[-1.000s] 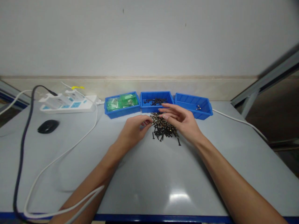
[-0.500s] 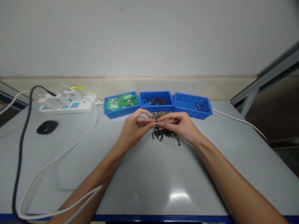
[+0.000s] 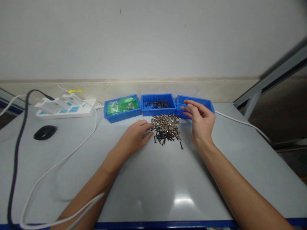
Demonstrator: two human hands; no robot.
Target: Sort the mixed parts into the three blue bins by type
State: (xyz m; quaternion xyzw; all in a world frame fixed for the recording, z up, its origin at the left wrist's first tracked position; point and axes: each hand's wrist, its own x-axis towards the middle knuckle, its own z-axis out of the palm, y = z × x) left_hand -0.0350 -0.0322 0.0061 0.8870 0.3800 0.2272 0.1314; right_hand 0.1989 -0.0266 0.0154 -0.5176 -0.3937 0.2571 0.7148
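Observation:
A pile of small screws lies mid-table, silvery screws at the back and black screws at the front. My left hand rests at the pile's left edge, thumb and fingers apart, with nothing seen in it. Over the near left part of the right blue bin hovers my right hand. Its fingers are spread and I see nothing between them; the hand hides much of that bin's inside. One black screw lies apart at the front right of the pile.
The middle blue bin holds black screws, and the left blue bin holds green packets. On the left are a white power strip, a black mouse and cables. A white cable runs rightward.
My hands have parted from their pinch above the pile. The right hand has moved right to the right bin and opened; the left has dropped to the pile's left edge.

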